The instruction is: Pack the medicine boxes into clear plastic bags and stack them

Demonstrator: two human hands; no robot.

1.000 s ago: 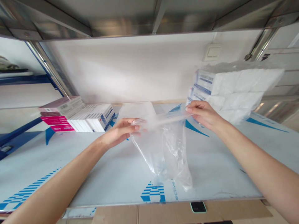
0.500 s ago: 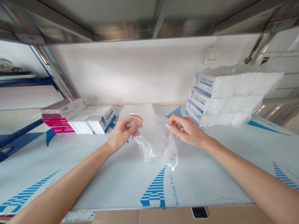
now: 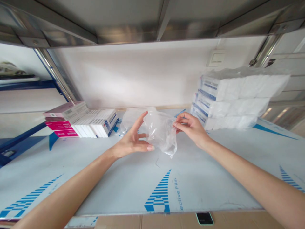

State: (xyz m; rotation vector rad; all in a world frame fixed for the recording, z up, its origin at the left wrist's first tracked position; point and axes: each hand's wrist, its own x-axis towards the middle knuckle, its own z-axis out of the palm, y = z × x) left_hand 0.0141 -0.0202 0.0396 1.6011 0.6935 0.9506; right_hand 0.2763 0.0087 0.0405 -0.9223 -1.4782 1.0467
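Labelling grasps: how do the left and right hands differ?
The left hand is spread wide, with no clear grip; the right hand is closed, pinching the clear plastic bag. The left hand is at the bag's left side, the right hand at its right edge. Both are bare.

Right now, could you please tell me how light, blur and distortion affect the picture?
Head view: bright glints on the clear plastic bag at the right hand; head view: small print on the white boxes at left too soft to read; head view: wide-angle look, the left metal post leaning outward.
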